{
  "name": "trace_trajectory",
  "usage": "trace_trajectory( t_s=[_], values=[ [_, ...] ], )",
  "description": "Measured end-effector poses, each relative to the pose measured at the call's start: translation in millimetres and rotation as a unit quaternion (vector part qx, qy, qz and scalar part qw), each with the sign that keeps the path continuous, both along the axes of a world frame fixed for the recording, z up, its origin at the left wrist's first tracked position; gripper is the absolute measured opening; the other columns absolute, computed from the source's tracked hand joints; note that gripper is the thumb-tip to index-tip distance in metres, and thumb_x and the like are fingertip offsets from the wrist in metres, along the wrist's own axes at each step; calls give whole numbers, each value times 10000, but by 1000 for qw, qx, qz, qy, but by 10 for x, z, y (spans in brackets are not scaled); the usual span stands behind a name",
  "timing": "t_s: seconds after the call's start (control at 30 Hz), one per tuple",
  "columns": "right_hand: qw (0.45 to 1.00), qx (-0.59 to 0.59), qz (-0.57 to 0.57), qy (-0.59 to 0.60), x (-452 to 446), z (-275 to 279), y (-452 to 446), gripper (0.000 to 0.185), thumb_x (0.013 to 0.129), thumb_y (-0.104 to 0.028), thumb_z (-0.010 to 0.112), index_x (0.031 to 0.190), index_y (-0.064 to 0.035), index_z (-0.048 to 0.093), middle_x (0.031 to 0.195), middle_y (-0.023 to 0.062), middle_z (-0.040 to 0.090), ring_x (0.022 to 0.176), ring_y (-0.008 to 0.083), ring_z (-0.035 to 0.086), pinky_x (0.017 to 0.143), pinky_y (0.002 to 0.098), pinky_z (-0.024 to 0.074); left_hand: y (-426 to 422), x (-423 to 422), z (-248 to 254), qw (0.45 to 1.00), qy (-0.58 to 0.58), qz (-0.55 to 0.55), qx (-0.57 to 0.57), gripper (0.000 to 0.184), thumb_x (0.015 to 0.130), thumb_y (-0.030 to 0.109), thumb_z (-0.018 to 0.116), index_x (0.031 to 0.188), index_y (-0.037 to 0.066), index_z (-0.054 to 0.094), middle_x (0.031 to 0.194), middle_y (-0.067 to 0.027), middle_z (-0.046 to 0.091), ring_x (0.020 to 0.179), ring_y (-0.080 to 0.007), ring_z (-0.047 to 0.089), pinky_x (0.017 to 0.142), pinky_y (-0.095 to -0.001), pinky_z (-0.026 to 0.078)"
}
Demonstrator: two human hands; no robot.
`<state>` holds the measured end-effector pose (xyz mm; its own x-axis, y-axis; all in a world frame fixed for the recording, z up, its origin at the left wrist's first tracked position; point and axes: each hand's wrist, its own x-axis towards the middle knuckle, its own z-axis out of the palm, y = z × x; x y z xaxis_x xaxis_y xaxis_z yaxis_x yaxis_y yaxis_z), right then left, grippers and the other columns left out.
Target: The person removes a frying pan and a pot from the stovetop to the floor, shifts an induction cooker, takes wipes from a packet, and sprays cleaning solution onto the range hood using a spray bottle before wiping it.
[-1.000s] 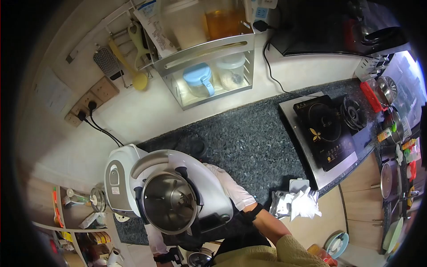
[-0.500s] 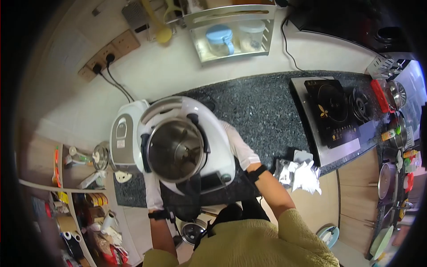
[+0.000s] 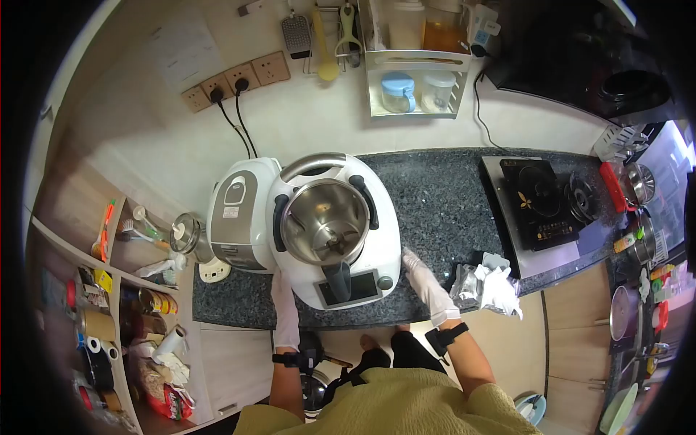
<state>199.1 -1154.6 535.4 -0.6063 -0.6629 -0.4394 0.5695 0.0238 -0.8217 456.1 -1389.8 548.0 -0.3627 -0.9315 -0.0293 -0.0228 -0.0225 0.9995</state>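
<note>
A white food processor (image 3: 380,210) stands on the dark speckled counter, its steel bowl (image 3: 324,222) open at the top with blades at the bottom. My left hand (image 3: 285,301), in a white glove, is at the machine's lower left side, between it and the rice cooker (image 3: 239,210); its fingers are mostly hidden. My right hand (image 3: 426,283), also gloved, lies at the machine's lower right side on the counter, fingers stretched toward the base. The black bowl handle (image 3: 336,281) points to the front, over the display.
To the right are crumpled silver and white packaging (image 3: 496,290) and an induction cooker (image 3: 540,203). A glass blender (image 3: 190,235) stands at the left beside open shelves (image 3: 152,281). A metal rack (image 3: 417,58) hangs on the wall above the counter.
The machine has turned so that its display and handle face the front. My right hand has moved back from its side toward the front corner. The camera view has shifted.
</note>
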Motion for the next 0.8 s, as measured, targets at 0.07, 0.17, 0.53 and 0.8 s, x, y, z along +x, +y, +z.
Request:
trace_trajectory(
  t_s=[0.07,0.17,0.53,0.8],
  values=[
    [999,-12,32,4,83,-231,12,514,986,-260,467,1456,-103,334,1483,60,377,1372,197,315,1122,411,212,38,28,-29,999,-15,26,-13,434,979,204,480,1357,-8,466,1299,-113,548,1150,-191,518,995,-306,382],
    [997,-75,31,7,152,-415,-66,482,955,-105,441,1421,-17,354,1385,98,482,1276,209,433,1086,313,306,144,-41,-103,998,-36,44,-25,399,966,140,473,1333,-15,493,1248,-111,588,1079,-175,559,944,-282,420],
    [985,-40,118,122,360,457,310,695,954,-240,547,1478,28,178,1512,238,236,1417,230,215,1142,300,183,24,-5,-370,998,13,58,30,462,975,160,510,1373,-57,418,1316,-155,524,1149,-204,521,1006,-321,395],
    [826,0,240,510,-92,971,2346,373,890,-216,599,1245,-101,580,1271,194,555,1220,326,504,1036,409,399,1375,-200,-478,971,-79,224,32,564,978,219,523,1406,-56,280,1401,-207,397,1257,-265,439,1042,-359,359]
  ],
)
